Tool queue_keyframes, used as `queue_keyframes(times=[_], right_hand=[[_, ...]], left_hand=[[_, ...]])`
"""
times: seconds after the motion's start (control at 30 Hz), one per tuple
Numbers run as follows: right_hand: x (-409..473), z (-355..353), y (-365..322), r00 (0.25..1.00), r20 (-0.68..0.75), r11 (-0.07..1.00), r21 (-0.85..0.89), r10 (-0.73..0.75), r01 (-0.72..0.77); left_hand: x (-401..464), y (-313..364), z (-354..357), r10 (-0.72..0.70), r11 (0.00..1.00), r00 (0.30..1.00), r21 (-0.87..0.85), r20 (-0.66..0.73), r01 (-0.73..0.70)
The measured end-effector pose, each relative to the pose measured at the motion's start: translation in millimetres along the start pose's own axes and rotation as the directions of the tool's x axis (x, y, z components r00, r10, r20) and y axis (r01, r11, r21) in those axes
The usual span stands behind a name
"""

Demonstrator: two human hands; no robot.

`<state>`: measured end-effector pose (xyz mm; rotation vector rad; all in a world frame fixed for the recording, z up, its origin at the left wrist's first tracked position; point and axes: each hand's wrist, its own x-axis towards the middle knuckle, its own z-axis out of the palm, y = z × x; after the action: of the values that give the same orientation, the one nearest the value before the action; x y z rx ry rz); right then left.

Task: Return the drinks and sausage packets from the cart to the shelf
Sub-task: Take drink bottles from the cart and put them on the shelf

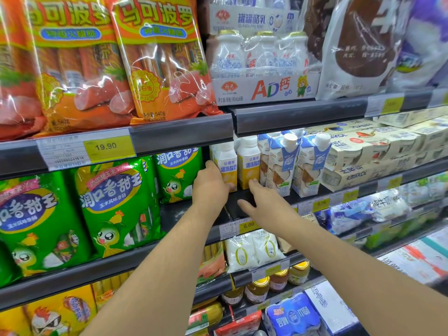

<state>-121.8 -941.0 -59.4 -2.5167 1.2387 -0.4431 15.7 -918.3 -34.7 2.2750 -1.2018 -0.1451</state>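
Observation:
Two white-and-yellow drink bottles stand side by side on the middle shelf point(242, 202). My left hand point(212, 187) grips the left bottle point(226, 163) from its left side, fingers curled round its lower part. My right hand point(260, 202) reaches toward the right bottle point(248, 161) with straight fingers, its fingertips touching the bottle's base. Orange sausage packets point(160, 64) hang on the top shelf. Green corn sausage packets point(116, 204) fill the middle shelf at left. The cart is out of view.
Blue-and-white drink cartons point(283, 163) stand just right of the bottles, then stacked yoghurt multipacks point(378, 151). An AD calcium bottle pack point(264, 69) sits above. White milk pouches point(252, 253) and jars point(259, 287) occupy lower shelves. Price strips edge each shelf.

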Motion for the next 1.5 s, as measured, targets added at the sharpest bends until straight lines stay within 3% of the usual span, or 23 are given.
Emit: queue_keyframes(times=[0.5,0.73,0.87,1.0,1.07,1.3,1.5], right_hand=[[-4,10,0,0.997,0.032,0.995,0.073,0.067,-0.069],[-19,5,-6,0.993,-0.023,0.973,0.204,0.113,-0.106],[-30,5,-8,0.991,-0.040,0.964,0.238,0.129,-0.116],[-45,-2,-14,0.993,-0.008,0.972,0.209,0.114,-0.110],[-53,-6,-18,0.997,0.004,0.981,0.181,0.075,-0.075],[-101,8,-37,0.977,0.097,0.962,-0.179,-0.189,0.204],[-151,48,-65,0.899,0.219,0.872,-0.242,-0.378,0.425]], left_hand=[[0,-3,1,0.008,1.000,1.000,-0.029,0.021,-0.008],[-22,-22,-7,0.194,0.981,0.981,0.008,-0.015,-0.194],[-36,-40,-20,0.244,0.964,0.965,-0.137,0.094,-0.230],[-64,-58,-46,0.211,0.977,0.931,-0.035,0.297,-0.210],[-78,-68,-57,0.194,0.978,0.928,0.011,0.319,-0.208],[-153,-98,-73,0.120,0.958,0.961,0.226,0.248,-0.178],[-239,-154,-86,-0.096,0.936,0.963,0.352,0.253,0.000]])
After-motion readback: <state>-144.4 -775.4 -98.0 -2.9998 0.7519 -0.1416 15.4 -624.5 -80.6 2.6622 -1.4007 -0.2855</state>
